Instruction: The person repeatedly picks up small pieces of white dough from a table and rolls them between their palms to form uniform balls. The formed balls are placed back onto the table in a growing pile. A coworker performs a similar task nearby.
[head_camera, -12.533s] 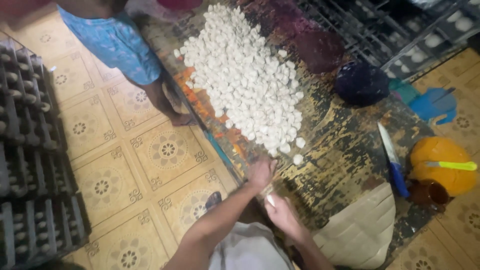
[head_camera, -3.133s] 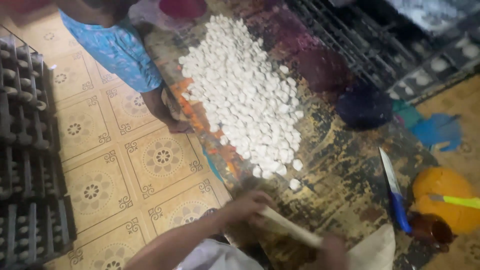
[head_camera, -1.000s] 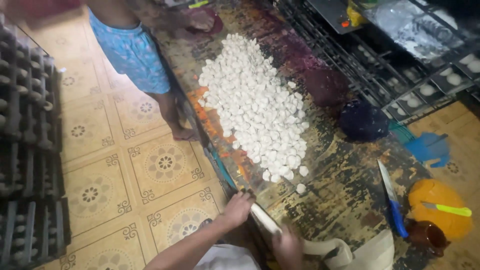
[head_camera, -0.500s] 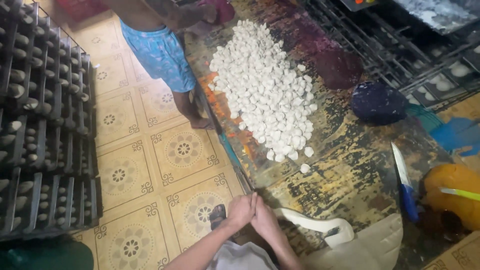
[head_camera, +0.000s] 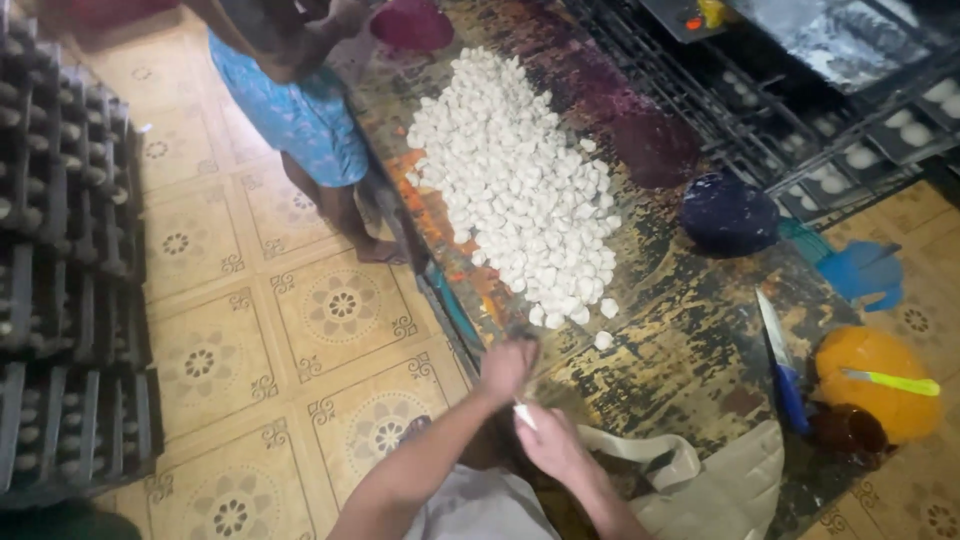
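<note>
Left hand (head_camera: 507, 368) and right hand (head_camera: 548, 445) sit close together at the near edge of the bench (head_camera: 690, 350), just above the person's lap. Between them is a small white piece (head_camera: 524, 414), only a sliver showing. Its visible end points toward the left hand; long axis appears to run roughly from one palm to the other, but most of it is hidden, so this is uncertain. Left fingers are curled together over the bench edge; I cannot tell whether they clamp anything. Right fingers are folded around the white piece, the grip itself partly hidden by the hand.

A large heap of white lumps (head_camera: 520, 190) lies on the bench, long axis running away from the person toward the far end. Two stray lumps lie at its near tip, near the left hand but apart from it.

Just beside the right hand, a beige cloth bag (head_camera: 720, 490) lies slack on the bench corner, handle loop toward the hands.

Right side of bench: a knife with a blue handle (head_camera: 780, 360), blade pointing away from the person; an orange round lid (head_camera: 875, 380) with a yellow-green stick on top; a dark blue bowl-shaped lump (head_camera: 728, 213); a blue scoop (head_camera: 860, 272).

No labels are readable anywhere.

Another person in blue shorts (head_camera: 300, 110) stands at the bench's left side, on the patterned tile floor (head_camera: 300, 330). Dark stacked trays (head_camera: 60, 300) line the left edge of view.
</note>
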